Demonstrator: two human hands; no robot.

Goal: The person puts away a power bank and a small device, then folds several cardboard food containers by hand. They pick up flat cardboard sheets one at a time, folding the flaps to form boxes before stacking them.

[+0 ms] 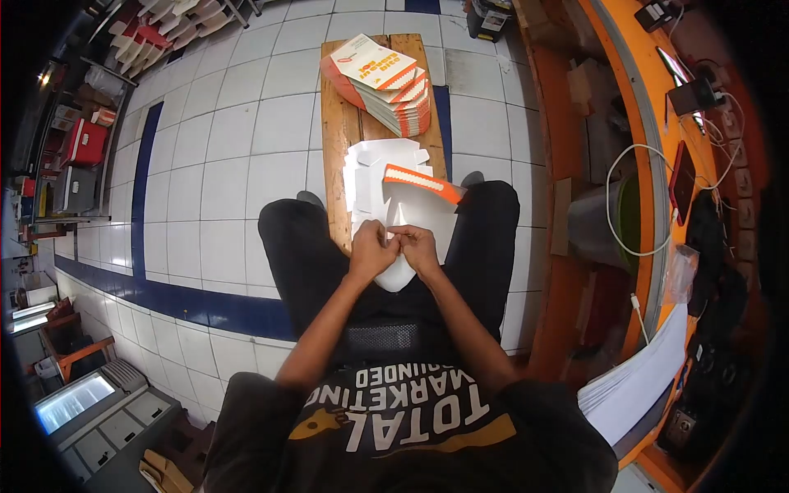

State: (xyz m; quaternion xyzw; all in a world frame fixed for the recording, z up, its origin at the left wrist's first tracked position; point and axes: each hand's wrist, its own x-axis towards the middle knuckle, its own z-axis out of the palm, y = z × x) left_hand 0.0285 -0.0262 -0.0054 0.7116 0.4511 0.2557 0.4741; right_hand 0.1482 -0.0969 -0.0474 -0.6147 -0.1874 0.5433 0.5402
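Note:
Both hands meet over my lap at the near end of a wooden bench (335, 177). My left hand (374, 251) has its fingers closed on the white carton (423, 215), a partly folded sheet with an orange-edged strip standing up. Close against it, my right hand (417, 249) pinches the same carton near a small white flap. Under and beyond this carton lie flat white die-cut sheets (382, 154). At the bench's far end sits a leaning stack of printed orange and white cartons (382, 74).
An orange counter (637, 107) runs along the right, with a white cable (610, 197) hanging from it and a stack of white sheets (637, 382). A grey bin (596, 222) stands below. Shelves with a red box (88, 141) are at the left.

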